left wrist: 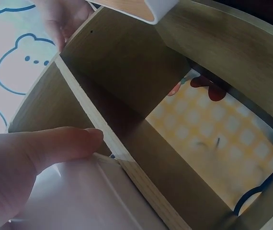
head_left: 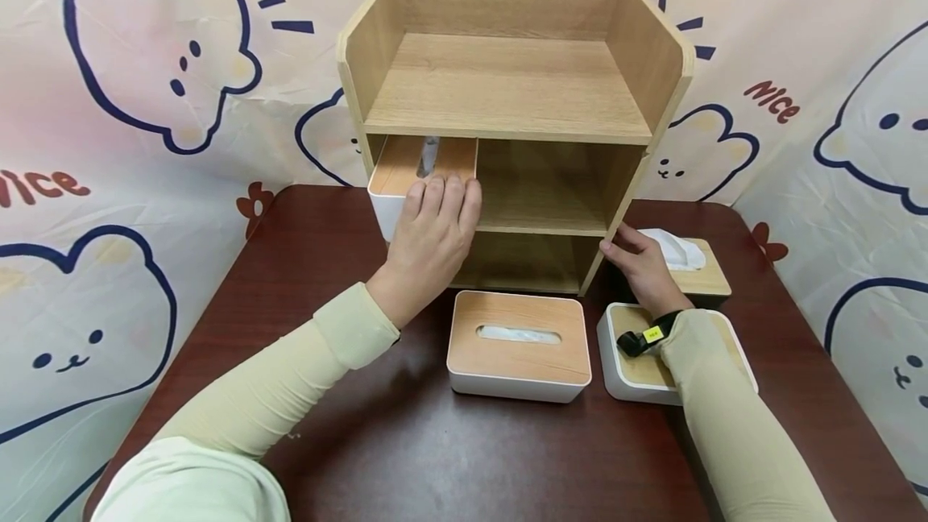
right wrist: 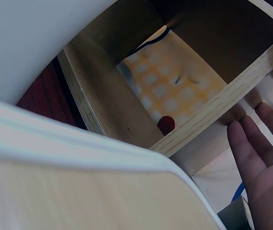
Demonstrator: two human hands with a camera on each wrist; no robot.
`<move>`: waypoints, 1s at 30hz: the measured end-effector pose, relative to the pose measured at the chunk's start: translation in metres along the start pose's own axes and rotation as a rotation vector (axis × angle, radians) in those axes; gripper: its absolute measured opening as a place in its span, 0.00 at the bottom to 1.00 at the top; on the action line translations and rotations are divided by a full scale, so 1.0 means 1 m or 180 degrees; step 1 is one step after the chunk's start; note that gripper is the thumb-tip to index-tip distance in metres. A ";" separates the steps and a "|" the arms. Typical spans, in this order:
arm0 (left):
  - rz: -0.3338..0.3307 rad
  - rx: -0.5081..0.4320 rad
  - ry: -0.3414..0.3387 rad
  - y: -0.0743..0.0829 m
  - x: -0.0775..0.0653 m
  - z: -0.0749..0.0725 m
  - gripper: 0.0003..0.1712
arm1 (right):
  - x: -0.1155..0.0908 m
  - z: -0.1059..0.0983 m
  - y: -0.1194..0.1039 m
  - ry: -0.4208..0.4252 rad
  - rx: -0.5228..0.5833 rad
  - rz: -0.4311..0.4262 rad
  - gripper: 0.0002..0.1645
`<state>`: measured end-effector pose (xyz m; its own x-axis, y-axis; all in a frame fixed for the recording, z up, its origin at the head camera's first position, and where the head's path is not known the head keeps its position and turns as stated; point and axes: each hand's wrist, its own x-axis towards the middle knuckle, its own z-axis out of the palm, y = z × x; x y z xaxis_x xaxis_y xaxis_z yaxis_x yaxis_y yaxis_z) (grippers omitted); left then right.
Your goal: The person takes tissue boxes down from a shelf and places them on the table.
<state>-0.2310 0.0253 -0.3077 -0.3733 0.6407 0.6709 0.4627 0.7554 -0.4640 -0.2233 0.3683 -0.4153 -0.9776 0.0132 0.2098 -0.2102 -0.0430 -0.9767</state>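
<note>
My left hand (head_left: 432, 238) holds a white tissue box with a wood-look lid (head_left: 395, 163), its fingers lying over the lid's front. The box sits partly inside the left of the middle compartment of a wooden shelf unit (head_left: 507, 87), its front sticking out. In the left wrist view the thumb (left wrist: 74, 143) lies along the box's white side. My right hand (head_left: 648, 268) touches the shelf's right side panel; in the right wrist view its fingers (right wrist: 251, 148) are extended with their tips against the outer face.
A second white tissue box with a wood-look lid (head_left: 518, 381) stands on the dark red table (head_left: 406, 457) before the shelf. Another white-rimmed box (head_left: 616, 385) lies beneath my right forearm. Behind it is a dark box with a wooden lid (head_left: 714, 264) and tissue (head_left: 677, 250). Patterned cloth (head_left: 145, 208) surrounds the table.
</note>
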 end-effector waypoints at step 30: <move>-0.0151 -0.0076 0.0198 0.003 0.001 -0.002 0.21 | 0.000 -0.002 -0.002 0.0014 -0.0130 0.0045 0.35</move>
<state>-0.2284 0.0277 -0.3072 -0.3449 0.5940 0.7268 0.4652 0.7807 -0.4173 -0.2226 0.3705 -0.4139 -0.9805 0.0174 0.1958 -0.1959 -0.0024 -0.9806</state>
